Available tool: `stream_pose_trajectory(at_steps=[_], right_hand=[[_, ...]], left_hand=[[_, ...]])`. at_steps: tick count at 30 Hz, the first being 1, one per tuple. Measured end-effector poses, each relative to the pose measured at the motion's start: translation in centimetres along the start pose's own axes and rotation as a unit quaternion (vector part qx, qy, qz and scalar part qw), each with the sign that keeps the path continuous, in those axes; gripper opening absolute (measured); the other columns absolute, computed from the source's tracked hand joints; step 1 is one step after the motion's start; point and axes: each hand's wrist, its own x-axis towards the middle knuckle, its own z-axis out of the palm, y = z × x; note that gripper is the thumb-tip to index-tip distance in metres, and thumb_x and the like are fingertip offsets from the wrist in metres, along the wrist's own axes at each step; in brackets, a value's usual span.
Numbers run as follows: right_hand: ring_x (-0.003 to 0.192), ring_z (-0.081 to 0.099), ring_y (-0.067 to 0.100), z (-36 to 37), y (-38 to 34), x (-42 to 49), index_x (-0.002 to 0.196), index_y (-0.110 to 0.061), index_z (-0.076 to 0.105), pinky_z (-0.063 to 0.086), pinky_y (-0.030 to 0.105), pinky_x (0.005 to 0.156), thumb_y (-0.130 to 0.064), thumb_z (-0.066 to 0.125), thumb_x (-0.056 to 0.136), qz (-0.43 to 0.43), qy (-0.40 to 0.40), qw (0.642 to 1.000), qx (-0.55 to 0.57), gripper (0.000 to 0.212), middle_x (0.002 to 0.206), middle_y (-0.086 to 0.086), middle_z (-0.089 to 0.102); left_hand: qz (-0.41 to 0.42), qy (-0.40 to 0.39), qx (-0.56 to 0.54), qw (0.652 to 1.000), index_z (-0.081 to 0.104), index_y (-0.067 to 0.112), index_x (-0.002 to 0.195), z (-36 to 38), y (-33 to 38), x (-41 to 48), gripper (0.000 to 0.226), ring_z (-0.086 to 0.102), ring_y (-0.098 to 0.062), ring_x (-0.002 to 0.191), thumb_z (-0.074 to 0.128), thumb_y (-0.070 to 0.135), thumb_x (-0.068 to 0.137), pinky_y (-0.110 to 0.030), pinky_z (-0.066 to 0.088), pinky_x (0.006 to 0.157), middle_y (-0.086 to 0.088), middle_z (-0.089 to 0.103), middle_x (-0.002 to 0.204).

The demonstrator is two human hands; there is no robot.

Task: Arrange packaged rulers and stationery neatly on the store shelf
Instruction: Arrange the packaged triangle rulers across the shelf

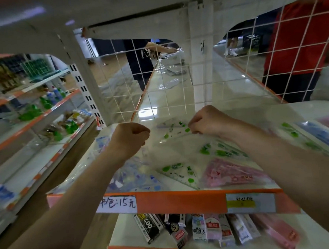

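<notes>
Both hands hold one clear plastic ruler pack with green print (170, 135) just above the white shelf (297, 110). My left hand (130, 140) pinches its left top edge; my right hand (209, 121) pinches its right top edge. Below it, more packs lie flat on the shelf: a green-printed set (182, 173), a pink one (232, 172) and a blue one (132, 176). Further green packs (221, 151) lie under my right forearm.
A white wire grid (157, 90) backs the shelf, with people standing behind it. The orange shelf edge (180, 200) carries price labels. The lower shelf holds boxed stationery (210, 229). Another shelf unit with green bottles (32, 113) stands at left.
</notes>
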Motion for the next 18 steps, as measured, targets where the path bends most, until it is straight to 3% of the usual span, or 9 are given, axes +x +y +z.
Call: stream_pose_trajectory(at_steps=[4, 7, 11, 14, 16, 18], right_hand=[[0.088, 0.064, 0.027, 2.1, -0.2, 2.0, 0.095, 0.0, 0.069, 0.05, 0.03, 0.073, -0.012, 0.063, 0.082, 0.026, -0.027, 0.997, -0.063, 0.018, 0.094, 0.015, 0.068], [0.098, 0.062, 0.026, 2.2, -0.6, 2.2, 0.111, -0.005, 0.064, 0.052, 0.034, 0.086, -0.025, 0.064, 0.086, 0.017, -0.046, 0.983, -0.176, 0.032, 0.108, 0.011, 0.066], [0.094, 0.062, 0.017, 0.4, -2.1, -2.1, 0.109, -0.017, 0.067, 0.052, 0.035, 0.086, -0.035, 0.066, 0.085, -0.063, -0.09, 0.966, -0.233, 0.03, 0.108, -0.001, 0.067], [0.079, 0.063, 0.014, 0.3, -2.9, -6.4, 0.102, -0.018, 0.067, 0.053, 0.03, 0.069, -0.058, 0.065, 0.078, -0.062, -0.206, 0.923, -0.319, 0.047, 0.092, -0.002, 0.067], [0.065, 0.055, 0.011, 0.8, -2.9, -7.9, 0.083, -0.022, 0.062, 0.043, 0.025, 0.053, -0.058, 0.064, 0.077, -0.077, -0.219, 0.904, -0.359, 0.036, 0.079, -0.004, 0.061], [0.067, 0.053, 0.01, 1.1, -2.9, -8.3, 0.075, -0.027, 0.049, 0.04, 0.025, 0.052, -0.052, 0.065, 0.078, -0.095, -0.21, 0.903, -0.363, 0.029, 0.081, -0.005, 0.055]], left_hand=[[0.001, -0.009, 0.037, 0.999, 0.07, 0.015, 0.101, -0.1, -0.6, -0.1, 0.016, 0.059, -0.008, 0.075, 0.058, 0.014, 0.091, -0.022, 0.046, 0.071, 0.003, 0.066, 0.084], [0.019, -0.04, 0.091, 0.995, 0.07, 0.015, 0.105, 0.0, -0.8, -0.5, 0.018, 0.058, -0.007, 0.079, 0.061, 0.017, 0.089, -0.016, 0.042, 0.067, 0.004, 0.066, 0.089], [0.072, -0.199, 0.194, 0.958, 0.062, 0.023, 0.119, 0.4, 0.0, -2.2, 0.038, 0.056, 0.0, 0.09, 0.069, 0.033, 0.083, -0.01, 0.041, 0.074, 0.009, 0.061, 0.109], [0.1, -0.293, 0.31, 0.899, 0.045, 0.026, 0.136, 1.7, 1.0, -3.3, 0.063, 0.048, -0.01, 0.112, 0.067, 0.046, 0.08, -0.025, 0.041, 0.095, 0.008, 0.047, 0.126], [0.115, -0.3, 0.368, 0.873, 0.039, 0.026, 0.14, 2.5, 1.5, -3.2, 0.07, 0.044, -0.015, 0.12, 0.066, 0.05, 0.08, -0.034, 0.039, 0.103, 0.004, 0.044, 0.131], [0.119, -0.301, 0.395, 0.859, 0.043, 0.026, 0.135, 3.0, 1.8, -2.8, 0.067, 0.046, -0.017, 0.115, 0.068, 0.051, 0.078, -0.036, 0.04, 0.1, 0.003, 0.046, 0.128]])
